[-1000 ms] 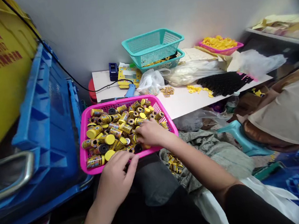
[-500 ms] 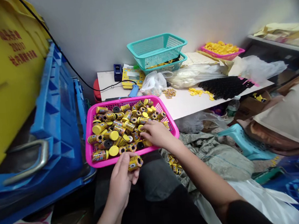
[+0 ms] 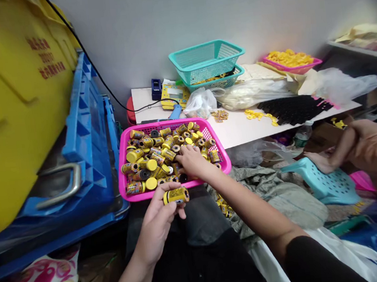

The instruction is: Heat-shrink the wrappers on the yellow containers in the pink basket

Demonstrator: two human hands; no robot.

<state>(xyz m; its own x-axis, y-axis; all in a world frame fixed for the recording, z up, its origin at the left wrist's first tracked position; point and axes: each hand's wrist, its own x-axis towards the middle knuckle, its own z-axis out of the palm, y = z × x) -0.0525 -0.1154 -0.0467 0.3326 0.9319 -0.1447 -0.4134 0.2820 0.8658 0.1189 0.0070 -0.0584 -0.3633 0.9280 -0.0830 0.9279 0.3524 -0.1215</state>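
A pink basket rests on my lap, filled with several small yellow-labelled canisters, some with yellow caps and some showing black ends. My left hand is just in front of the basket's near rim, fingers closed round one yellow canister held on its side. My right hand reaches into the right half of the basket, fingers curled down among the canisters; what they grip is hidden.
Yellow and blue crates stand at left. A white table behind carries teal baskets, plastic bags, black parts and a pink tray of yellow pieces. A turquoise stool and another person's arm are at right.
My left hand has lifted one canister out over the basket's near rim and holds it sideways. My right hand stays in the basket. The person at right has shifted.
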